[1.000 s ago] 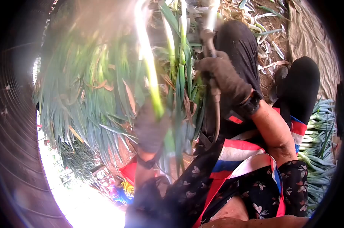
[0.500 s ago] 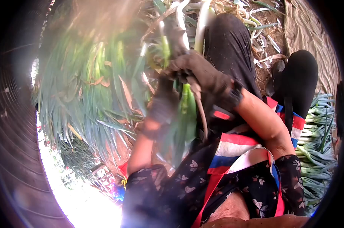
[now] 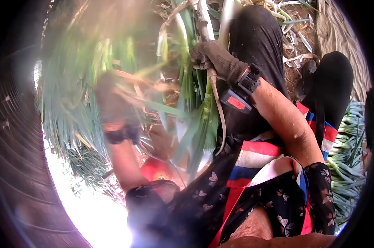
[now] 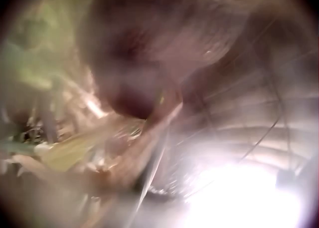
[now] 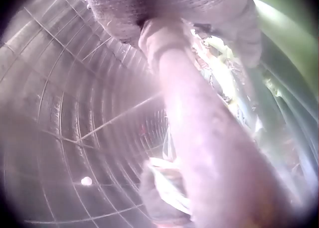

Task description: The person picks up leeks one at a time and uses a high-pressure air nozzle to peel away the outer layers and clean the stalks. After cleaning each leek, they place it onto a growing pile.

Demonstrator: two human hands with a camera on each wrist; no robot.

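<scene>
Brown-gloved at the right hand (image 3: 214, 60), gripping a hose-fed wand (image 3: 202, 27) in curled fingers. Running from below those fingers: a thin hose (image 3: 222, 118). Between both hands, just beside the right fingers: green onion stalks (image 3: 188, 78), leafy green towards the body, pale beyond the fingertips. Well apart from these, at the left hand (image 3: 112, 97): blurred fingers, with dry leaf strips (image 3: 160, 86) streaking out alongside; cannot tell whether pinched or loose. Outward of the left fingers: heaped long leaves (image 3: 67, 99).

Leek pile (image 3: 71, 99) L, hose (image 3: 219, 105) btwn pile & legs (image 3: 257, 49), leek row (image 3: 347, 144) R.
</scene>
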